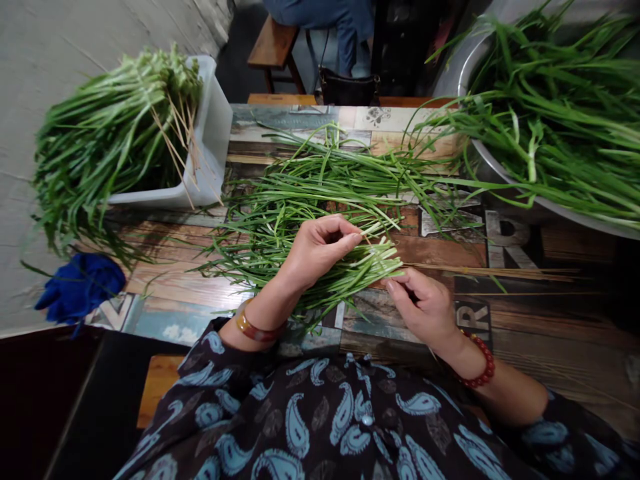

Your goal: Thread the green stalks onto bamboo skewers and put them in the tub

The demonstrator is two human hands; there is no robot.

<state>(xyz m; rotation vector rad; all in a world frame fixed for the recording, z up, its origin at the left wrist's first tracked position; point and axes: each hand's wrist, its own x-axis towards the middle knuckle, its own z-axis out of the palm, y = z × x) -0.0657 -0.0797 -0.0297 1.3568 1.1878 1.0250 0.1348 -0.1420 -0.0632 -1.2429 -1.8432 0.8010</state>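
Observation:
A bunch of green chives (367, 263) lies on the wood-patterned table, its pale stem ends pointing right. Above the bunch, my left hand (323, 250) has thumb and forefinger pinched on a thin straw-coloured strand (367, 241). At the lower right of the stem ends is my right hand (423, 305), thumb and forefinger closed together; what they hold is too small to make out. More loose chives (320, 180) spread across the table behind both hands.
A white bin (215, 143) at the left holds greens and thin sticks. A metal basin (500, 170) full of long greens stands at the right. Thin straws (520, 271) lie right of my right hand. A blue glove (83, 287) rests at the left edge. A person's legs (347, 40) show beyond the table.

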